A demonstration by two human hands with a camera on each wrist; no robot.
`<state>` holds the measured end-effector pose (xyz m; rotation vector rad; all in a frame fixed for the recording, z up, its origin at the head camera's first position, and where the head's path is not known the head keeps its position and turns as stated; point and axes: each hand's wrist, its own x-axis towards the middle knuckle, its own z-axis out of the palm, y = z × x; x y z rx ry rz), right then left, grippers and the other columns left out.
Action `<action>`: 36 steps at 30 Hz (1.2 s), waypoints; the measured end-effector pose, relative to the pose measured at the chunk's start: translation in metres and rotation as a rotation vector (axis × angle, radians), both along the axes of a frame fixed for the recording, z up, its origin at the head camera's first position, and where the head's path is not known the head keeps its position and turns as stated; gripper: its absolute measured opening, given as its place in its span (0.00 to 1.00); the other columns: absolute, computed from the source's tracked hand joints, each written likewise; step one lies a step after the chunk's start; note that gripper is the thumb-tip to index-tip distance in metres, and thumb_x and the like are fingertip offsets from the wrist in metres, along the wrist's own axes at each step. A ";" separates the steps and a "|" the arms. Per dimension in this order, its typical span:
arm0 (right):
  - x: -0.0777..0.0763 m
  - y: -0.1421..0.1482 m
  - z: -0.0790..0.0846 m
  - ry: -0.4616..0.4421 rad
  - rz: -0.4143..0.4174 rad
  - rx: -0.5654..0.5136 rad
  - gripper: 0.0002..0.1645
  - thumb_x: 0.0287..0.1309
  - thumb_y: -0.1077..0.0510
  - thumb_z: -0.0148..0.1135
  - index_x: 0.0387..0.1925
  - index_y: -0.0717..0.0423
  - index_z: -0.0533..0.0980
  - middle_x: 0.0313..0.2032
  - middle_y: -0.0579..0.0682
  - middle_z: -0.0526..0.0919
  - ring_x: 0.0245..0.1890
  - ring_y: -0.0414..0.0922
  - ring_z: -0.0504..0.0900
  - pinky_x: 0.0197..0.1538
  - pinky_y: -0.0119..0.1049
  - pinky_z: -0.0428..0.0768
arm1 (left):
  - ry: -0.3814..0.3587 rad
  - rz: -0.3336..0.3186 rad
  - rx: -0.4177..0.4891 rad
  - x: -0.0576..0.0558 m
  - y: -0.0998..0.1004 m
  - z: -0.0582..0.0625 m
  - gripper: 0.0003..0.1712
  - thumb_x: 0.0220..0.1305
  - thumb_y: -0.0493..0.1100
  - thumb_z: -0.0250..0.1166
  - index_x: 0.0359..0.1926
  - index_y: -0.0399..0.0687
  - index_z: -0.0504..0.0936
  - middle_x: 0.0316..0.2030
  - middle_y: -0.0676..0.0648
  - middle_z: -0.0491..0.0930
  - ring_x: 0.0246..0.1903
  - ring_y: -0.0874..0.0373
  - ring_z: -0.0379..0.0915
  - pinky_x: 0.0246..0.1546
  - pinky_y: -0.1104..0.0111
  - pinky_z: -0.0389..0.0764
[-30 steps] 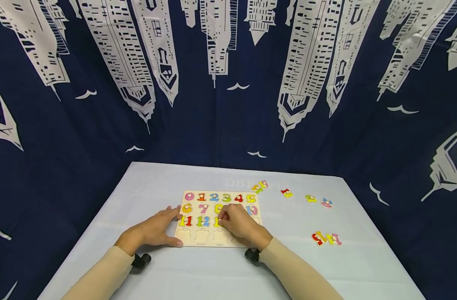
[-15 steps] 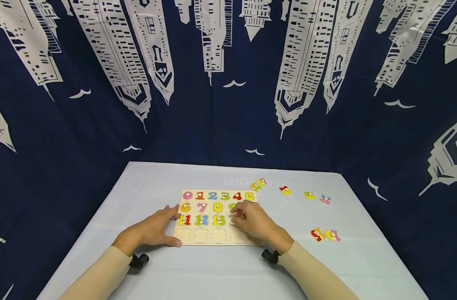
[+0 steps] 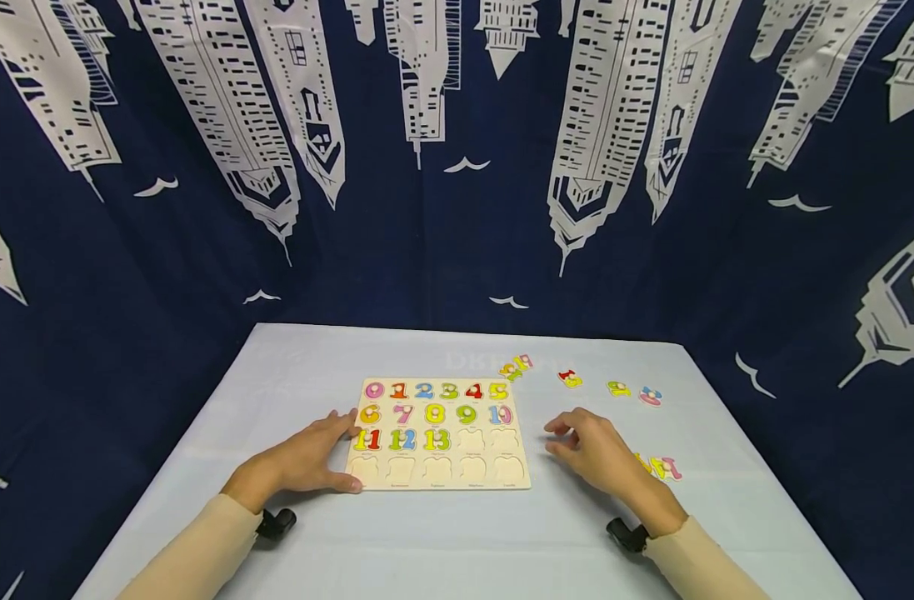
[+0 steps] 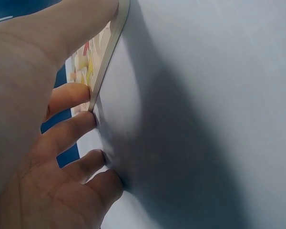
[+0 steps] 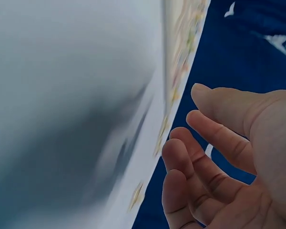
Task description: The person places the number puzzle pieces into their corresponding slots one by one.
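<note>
A wooden number puzzle board [image 3: 521, 454] lies flat on the table. Number pieces 0 to 13 fill its upper rows, with the 13 [image 3: 437, 439] last; the slots after it are bare. My left hand [image 3: 307, 454] rests at the board's left side, thumb by the near corner. In the left wrist view its fingers [image 4: 76, 95] touch the board's edge. Right of the board, my right hand [image 3: 599, 454] hovers over the table, fingers loosely bent. Nothing sits between its fingertips in the right wrist view. Behind it lies a loose 14 piece [image 3: 665, 468], and the piece beside that is mostly hidden.
More loose number pieces lie along the back right: an overlapping pair [image 3: 516, 367], a red and yellow piece [image 3: 570, 379], a green and yellow one [image 3: 618, 388], and a pink and blue one [image 3: 651, 397]. A dark blue printed cloth [image 3: 427, 250] hangs behind the white table [image 3: 427, 542].
My right hand has left the board and moved right toward the loose pieces, uncovering the 13 in its slot, the 10 and bare slots. The left hand stays at the board's edge.
</note>
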<state>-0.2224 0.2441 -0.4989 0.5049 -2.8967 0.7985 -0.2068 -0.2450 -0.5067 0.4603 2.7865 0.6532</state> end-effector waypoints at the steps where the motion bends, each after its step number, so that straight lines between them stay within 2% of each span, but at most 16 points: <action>1: 0.000 0.007 -0.001 0.006 -0.010 0.006 0.15 0.69 0.60 0.85 0.54 0.54 0.93 0.48 0.48 0.93 0.39 0.38 0.84 0.42 0.32 0.83 | -0.003 0.002 0.004 0.000 0.000 0.000 0.60 0.57 0.64 0.92 0.83 0.48 0.75 0.92 0.33 0.60 0.92 0.24 0.53 0.89 0.27 0.63; 9: 0.007 0.068 -0.001 0.064 -0.089 0.049 0.17 0.68 0.57 0.86 0.55 0.55 0.93 0.48 0.51 0.93 0.42 0.43 0.87 0.40 0.36 0.82 | -0.020 0.010 0.011 0.003 0.002 -0.001 0.60 0.56 0.64 0.92 0.83 0.50 0.75 0.93 0.35 0.59 0.92 0.26 0.52 0.89 0.27 0.62; 15: 0.011 0.121 0.004 0.022 -0.118 0.086 0.20 0.69 0.62 0.82 0.61 0.57 0.91 0.55 0.58 0.92 0.48 0.50 0.89 0.41 0.35 0.81 | -0.014 0.008 0.006 0.003 0.002 -0.002 0.59 0.56 0.64 0.92 0.82 0.50 0.76 0.93 0.35 0.59 0.92 0.26 0.52 0.89 0.27 0.62; 19: 0.012 0.157 0.005 -0.027 -0.105 0.095 0.21 0.70 0.67 0.78 0.62 0.57 0.90 0.55 0.58 0.92 0.47 0.47 0.87 0.40 0.32 0.81 | -0.008 0.005 0.007 0.002 0.001 -0.003 0.58 0.57 0.64 0.92 0.81 0.49 0.76 0.93 0.35 0.59 0.92 0.25 0.52 0.89 0.28 0.62; 22: 0.015 0.176 0.001 -0.085 -0.092 0.084 0.21 0.71 0.67 0.77 0.63 0.55 0.90 0.57 0.58 0.92 0.45 0.40 0.85 0.42 0.29 0.83 | -0.007 0.004 0.006 0.003 0.000 -0.002 0.58 0.57 0.64 0.92 0.81 0.49 0.76 0.93 0.35 0.59 0.92 0.25 0.52 0.89 0.28 0.62; 25: 0.019 0.186 -0.005 -0.120 -0.084 0.066 0.20 0.72 0.64 0.79 0.62 0.54 0.91 0.61 0.57 0.92 0.47 0.34 0.83 0.46 0.27 0.84 | -0.007 0.002 0.000 0.003 0.000 -0.001 0.57 0.58 0.64 0.92 0.80 0.49 0.76 0.93 0.35 0.59 0.92 0.25 0.52 0.89 0.28 0.62; 29: 0.020 0.189 -0.011 -0.104 -0.093 0.061 0.18 0.71 0.55 0.83 0.60 0.49 0.92 0.59 0.54 0.92 0.45 0.27 0.80 0.46 0.28 0.82 | -0.009 0.005 -0.011 0.003 0.001 0.001 0.58 0.57 0.64 0.92 0.81 0.49 0.76 0.93 0.35 0.59 0.92 0.25 0.52 0.89 0.28 0.63; 32: 0.016 0.188 -0.012 -0.089 -0.111 0.071 0.15 0.71 0.52 0.84 0.56 0.46 0.93 0.55 0.51 0.92 0.43 0.27 0.78 0.44 0.29 0.80 | -0.010 0.011 -0.016 0.002 0.002 0.002 0.59 0.57 0.64 0.92 0.82 0.49 0.75 0.93 0.35 0.59 0.92 0.25 0.52 0.89 0.28 0.63; 36: 0.012 0.186 -0.016 -0.074 -0.122 0.074 0.10 0.71 0.53 0.84 0.51 0.45 0.93 0.49 0.47 0.91 0.40 0.28 0.76 0.42 0.30 0.78 | -0.009 0.011 -0.020 0.001 0.003 0.003 0.60 0.57 0.65 0.92 0.82 0.48 0.75 0.93 0.35 0.59 0.92 0.25 0.52 0.89 0.28 0.62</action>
